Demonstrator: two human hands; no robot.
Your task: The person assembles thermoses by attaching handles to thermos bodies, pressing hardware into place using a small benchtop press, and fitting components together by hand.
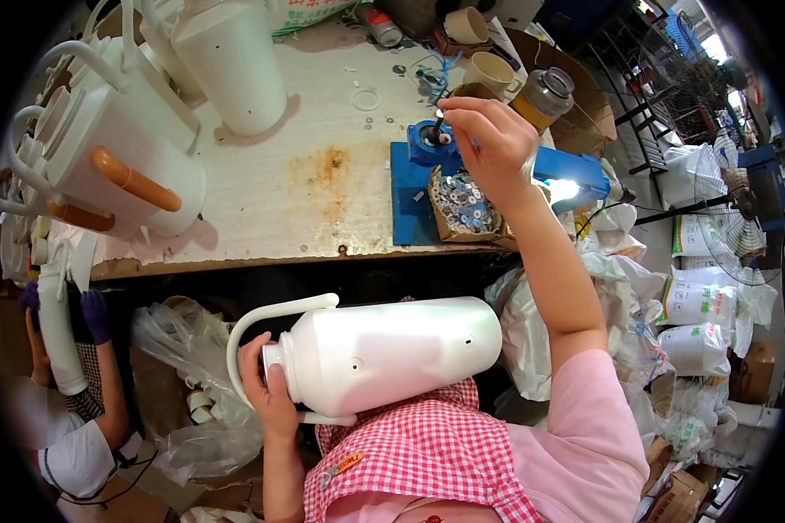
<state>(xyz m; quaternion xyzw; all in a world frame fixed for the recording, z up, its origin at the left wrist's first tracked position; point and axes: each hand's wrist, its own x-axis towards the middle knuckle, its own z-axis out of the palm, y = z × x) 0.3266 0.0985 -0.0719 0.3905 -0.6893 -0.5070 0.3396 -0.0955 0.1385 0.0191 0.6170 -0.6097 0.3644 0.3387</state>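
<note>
My left hand [270, 383] is wrapped around the neck of a white thermos flask body [392, 353], which lies sideways across my lap. A white looped handle [262, 312] curves around its neck end, and small holes show in its side. Above the table, my right hand [497, 144] is closed in a pinch beside a small blue bench fixture [427, 144] with a dark upright pin. What the fingertips hold is too small to make out. Just below that hand sits a cardboard box of small metal washers [465, 205].
White thermos jugs [231, 70] and orange-handled ones [135, 179] stand at the table's left. A jar [545, 96], cups [490, 74] and a lit blue lamp [576, 179] are at the right. A co-worker with purple gloves [96, 315] sits at left.
</note>
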